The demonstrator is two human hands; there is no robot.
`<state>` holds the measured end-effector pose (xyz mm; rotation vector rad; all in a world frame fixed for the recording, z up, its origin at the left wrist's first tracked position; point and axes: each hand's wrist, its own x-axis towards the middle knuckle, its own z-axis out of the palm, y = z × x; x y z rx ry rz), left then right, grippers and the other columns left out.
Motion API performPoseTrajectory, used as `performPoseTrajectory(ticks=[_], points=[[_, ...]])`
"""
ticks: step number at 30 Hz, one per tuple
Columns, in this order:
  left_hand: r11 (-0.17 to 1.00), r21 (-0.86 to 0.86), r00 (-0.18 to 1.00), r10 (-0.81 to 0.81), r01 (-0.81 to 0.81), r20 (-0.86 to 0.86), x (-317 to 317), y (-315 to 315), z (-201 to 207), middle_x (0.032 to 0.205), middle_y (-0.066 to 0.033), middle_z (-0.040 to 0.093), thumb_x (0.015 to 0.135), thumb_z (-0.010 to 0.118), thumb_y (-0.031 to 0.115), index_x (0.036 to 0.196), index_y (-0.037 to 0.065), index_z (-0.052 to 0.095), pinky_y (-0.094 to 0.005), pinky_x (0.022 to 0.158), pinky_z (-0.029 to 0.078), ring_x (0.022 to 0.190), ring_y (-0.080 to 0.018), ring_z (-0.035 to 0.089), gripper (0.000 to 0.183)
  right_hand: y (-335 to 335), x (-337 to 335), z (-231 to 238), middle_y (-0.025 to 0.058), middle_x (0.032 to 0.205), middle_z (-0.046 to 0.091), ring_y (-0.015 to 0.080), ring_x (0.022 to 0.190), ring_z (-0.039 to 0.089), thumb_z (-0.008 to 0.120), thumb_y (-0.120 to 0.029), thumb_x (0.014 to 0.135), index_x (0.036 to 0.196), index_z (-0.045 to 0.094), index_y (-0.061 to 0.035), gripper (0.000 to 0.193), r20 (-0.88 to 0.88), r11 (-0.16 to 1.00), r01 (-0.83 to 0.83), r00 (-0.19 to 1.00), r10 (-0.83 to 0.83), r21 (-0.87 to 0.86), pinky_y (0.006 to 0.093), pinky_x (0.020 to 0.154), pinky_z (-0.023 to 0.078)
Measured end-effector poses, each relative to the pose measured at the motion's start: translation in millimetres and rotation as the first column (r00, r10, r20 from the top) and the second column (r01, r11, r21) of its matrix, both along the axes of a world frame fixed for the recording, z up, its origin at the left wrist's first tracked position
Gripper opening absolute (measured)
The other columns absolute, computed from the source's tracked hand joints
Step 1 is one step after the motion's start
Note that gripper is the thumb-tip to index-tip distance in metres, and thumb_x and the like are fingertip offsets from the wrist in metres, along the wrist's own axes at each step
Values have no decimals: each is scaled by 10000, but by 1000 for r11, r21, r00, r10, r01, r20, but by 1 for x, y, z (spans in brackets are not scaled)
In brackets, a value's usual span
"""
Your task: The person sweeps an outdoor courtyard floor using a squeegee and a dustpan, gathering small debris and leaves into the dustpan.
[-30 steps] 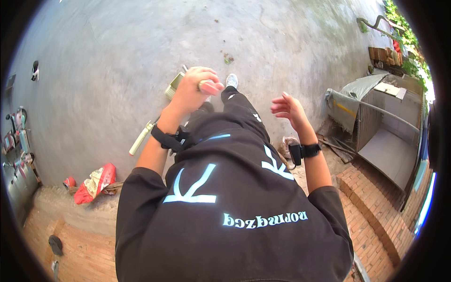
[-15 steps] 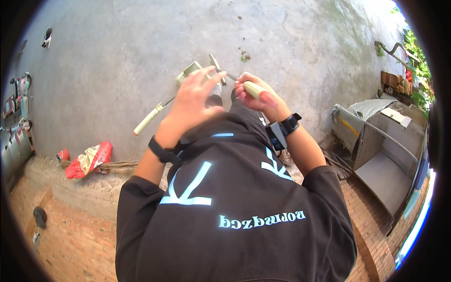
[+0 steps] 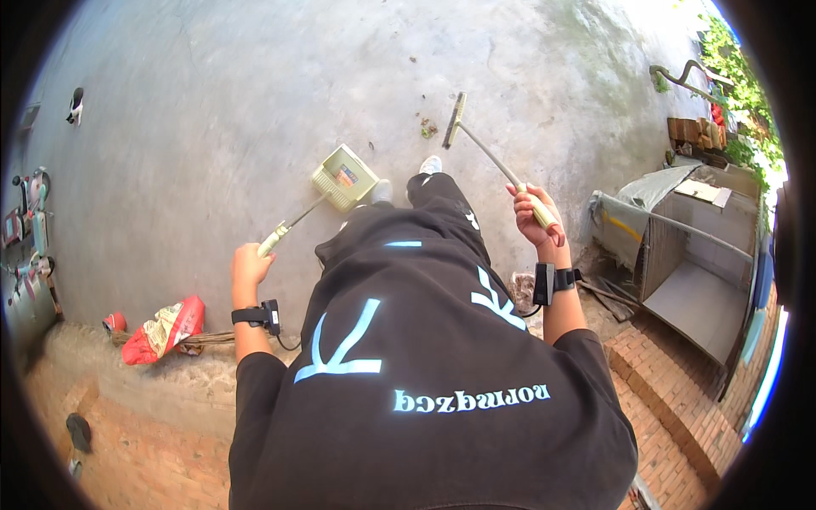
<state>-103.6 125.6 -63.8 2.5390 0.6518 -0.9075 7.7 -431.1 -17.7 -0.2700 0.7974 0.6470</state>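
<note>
A boxy, pale green plastic dustpan is held by the left hand, with the fingers wrapped around the pale green grip on its thin grey stick. A pale green broom with a flat head and a long grey pole is held by the right hand, and its grip is hugged by the curled fingers.

Both tools look light and stiff. The pan could be cracked if it is knocked hard, and the smooth grips could be a bit slippery. They are best held by the grips, where they are held here.

The pan is seen ahead of the left hand and to its right, just beside a pale shoe. The broom head is seen ahead of the right hand and to its left, near some small bits on the grey concrete floor. Whether either tool is pressed on the floor cannot be told.
</note>
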Motion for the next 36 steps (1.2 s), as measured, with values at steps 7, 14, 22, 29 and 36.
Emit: performPoseTrajectory(ticks=[7, 14, 22, 29, 36], points=[[986, 150, 997, -77, 72, 28, 41, -21, 23, 805, -160, 640, 718, 685, 332, 809, 72, 665, -440, 670, 472, 775, -345, 610, 276, -14, -7, -5, 55, 747, 524, 115, 603, 526, 493, -85, 856, 1107, 405, 121, 336, -67, 987, 119, 990, -126, -105, 211, 545, 478], [978, 203, 985, 5, -41, 173, 49, 25, 54, 699, -212, 589, 714, 694, 293, 731, 0, 618, -455, 589, 430, 665, -390, 568, 303, -15, -19, -18, 86, 811, 524, 130, 638, 533, 504, -53, 807, 988, 429, 23, 210, -207, 956, 63, 970, -126, -285, 220, 538, 498], [943, 282, 974, 127, -178, 190, 141, 24, 105, 613, -180, 557, 711, 705, 277, 699, -6, 597, -418, 540, 406, 552, -326, 517, 303, 48, 65, -46, 71, 716, 507, 139, 580, 531, 463, -52, 798, 811, 444, 32, 88, -364, 999, -33, 931, 32, 4, 196, 486, 519], [921, 388, 984, -82, 14, 160, 297, 40, 121, 598, -155, 554, 693, 718, 276, 677, 7, 591, -400, 532, 402, 534, -301, 504, 298, 118, 192, -34, 116, 711, 468, 142, 474, 451, 453, -31, 801, 804, 372, -11, 84, -390, 969, -83, 921, -14, -231, 190, 292, 368], [901, 390, 946, -275, 190, 174, 447, 56, 135, 602, -145, 560, 694, 713, 283, 669, 10, 580, -399, 533, 398, 549, -297, 510, 305, 144, 228, -27, 125, 693, 499, 195, 500, 515, 491, -17, 800, 810, 418, 48, 98, -356, 965, -139, 933, 52, -224, 276, 392, 464]])
